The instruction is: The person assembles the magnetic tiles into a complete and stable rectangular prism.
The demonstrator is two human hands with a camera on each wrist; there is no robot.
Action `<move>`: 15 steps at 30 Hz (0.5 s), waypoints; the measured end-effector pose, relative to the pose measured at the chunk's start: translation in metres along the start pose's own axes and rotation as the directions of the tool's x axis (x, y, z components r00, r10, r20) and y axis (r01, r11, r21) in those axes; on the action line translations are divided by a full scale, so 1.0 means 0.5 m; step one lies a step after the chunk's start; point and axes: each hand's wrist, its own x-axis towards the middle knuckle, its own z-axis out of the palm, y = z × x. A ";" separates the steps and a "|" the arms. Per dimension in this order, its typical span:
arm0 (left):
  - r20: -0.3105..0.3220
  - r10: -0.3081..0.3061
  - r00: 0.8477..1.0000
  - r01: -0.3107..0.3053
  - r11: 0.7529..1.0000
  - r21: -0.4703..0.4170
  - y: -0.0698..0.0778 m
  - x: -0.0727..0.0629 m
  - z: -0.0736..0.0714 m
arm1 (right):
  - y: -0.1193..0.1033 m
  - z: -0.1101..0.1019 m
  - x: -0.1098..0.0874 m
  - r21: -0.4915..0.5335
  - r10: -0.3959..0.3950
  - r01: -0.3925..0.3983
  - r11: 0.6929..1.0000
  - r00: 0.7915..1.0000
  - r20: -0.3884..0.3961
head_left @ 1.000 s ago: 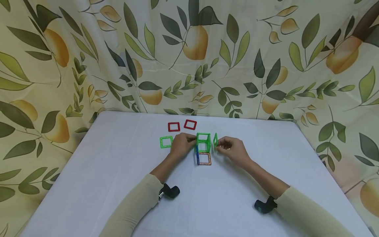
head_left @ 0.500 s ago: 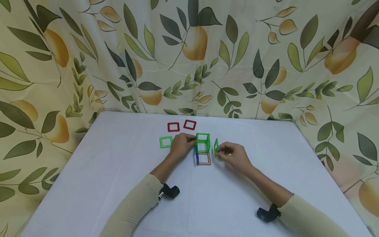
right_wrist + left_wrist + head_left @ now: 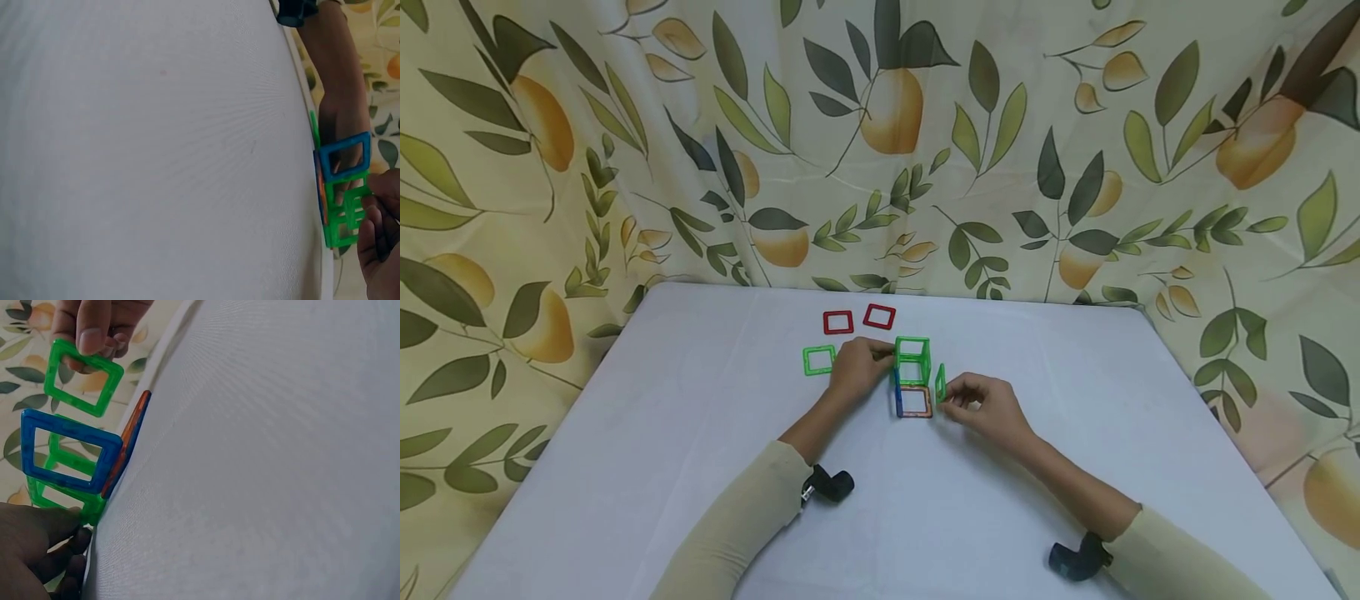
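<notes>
Grn tile (image 3: 940, 386) in R hand (image 3: 988, 408) nr orng tile (image 3: 128, 442).

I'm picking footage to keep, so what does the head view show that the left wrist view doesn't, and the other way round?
Only the head view: two red frames, a loose green frame lying flat, both sleeves and black wrist devices.

Only the left wrist view: the broad faces of the blue frame and held green frame, nearly edge-on from the head.

Both: those two frames, left hand, right hand, green box, orange frame, white cloth and patterned backdrop.
</notes>
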 end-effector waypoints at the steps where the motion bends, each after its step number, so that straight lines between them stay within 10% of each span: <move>1: 0.000 -0.001 1.000 0.001 1.000 0.000 0.000 0.000 0.001 | 0.000 0.002 -0.001 0.001 -0.008 0.008 1.000 1.000 0.000; 15: -0.002 -0.005 1.000 0.005 1.000 -0.005 0.000 0.001 0.001 | 0.004 0.022 -0.006 -0.022 -0.072 0.071 0.997 0.997 -0.003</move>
